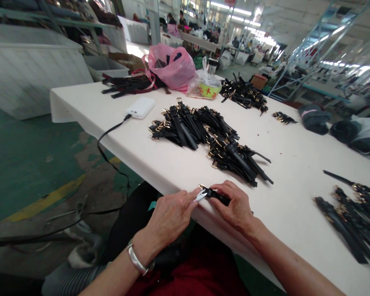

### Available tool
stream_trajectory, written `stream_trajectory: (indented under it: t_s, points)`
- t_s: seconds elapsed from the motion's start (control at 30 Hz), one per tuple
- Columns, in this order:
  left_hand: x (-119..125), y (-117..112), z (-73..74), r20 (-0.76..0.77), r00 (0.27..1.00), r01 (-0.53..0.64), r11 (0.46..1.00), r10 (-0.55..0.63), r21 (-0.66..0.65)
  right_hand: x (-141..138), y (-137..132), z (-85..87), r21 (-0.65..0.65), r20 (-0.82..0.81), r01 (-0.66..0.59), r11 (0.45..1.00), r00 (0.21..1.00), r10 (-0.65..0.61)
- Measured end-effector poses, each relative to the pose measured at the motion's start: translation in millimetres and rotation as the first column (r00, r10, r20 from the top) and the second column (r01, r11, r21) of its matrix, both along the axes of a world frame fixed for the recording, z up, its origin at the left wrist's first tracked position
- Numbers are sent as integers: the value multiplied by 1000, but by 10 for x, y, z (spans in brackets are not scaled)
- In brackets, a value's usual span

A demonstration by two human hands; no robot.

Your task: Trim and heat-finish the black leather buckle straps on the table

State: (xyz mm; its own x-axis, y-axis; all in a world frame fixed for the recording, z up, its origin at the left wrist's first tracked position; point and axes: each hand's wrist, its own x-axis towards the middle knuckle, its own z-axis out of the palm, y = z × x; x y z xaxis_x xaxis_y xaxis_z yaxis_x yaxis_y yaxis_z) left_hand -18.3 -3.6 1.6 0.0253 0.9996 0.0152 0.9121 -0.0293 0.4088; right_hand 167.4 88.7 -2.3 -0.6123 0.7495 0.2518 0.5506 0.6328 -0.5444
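Pinching a short black strap [218, 197] between thumb and fingers, the right hand [234, 205] holds it at the near edge of a white table [290, 197], with the gold-coloured buckle [201, 187] facing the left hand. The left hand [172, 209], with a silver bangle [136, 260] at its wrist, is closed on a small pale pointed tool [200, 195]. The tips of this tool lie at the buckle end of the strap; whether they touch it cannot be told. Just beyond the hands lies a central heap of black buckled straps [185, 127]; a second heap [354, 222] lies to the right, and a third [243, 93] toward the far edge. To the left of the central heap rests a white device [141, 107] joined to a black cable [100, 146]. Farther back stand a pink plastic bag [175, 70] and a knotted clear bag [209, 90].
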Motion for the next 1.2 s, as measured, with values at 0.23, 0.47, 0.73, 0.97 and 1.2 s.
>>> stream_trajectory:
  t_s: [0.23, 0.47, 0.73, 0.97, 1.2]
  points:
    - [13, -32, -42, -1, 1000, -6, 1000, 6, 26, -11, -26, 67, 36, 88, -14, 999, 996, 11]
    - [7, -37, -72, 21, 1000, -20, 1000, 20, 14, -71, 39, 225, 71, 270, -94, 993, 960, 71]
    - [-25, -35, -9, -11, 1000, 27, 999, -27, 26, -91, 80, 203, -29, 224, -122, 992, 966, 125]
    - [12, -32, -26, -98, 994, 58, 997, -53, 52, -138, 77, 267, -13, 282, -117, 993, 952, 116]
    - [46, -52, -104, 211, 976, -75, 996, 61, 58, -212, 45, 363, 28, 355, -117, 993, 929, 100]
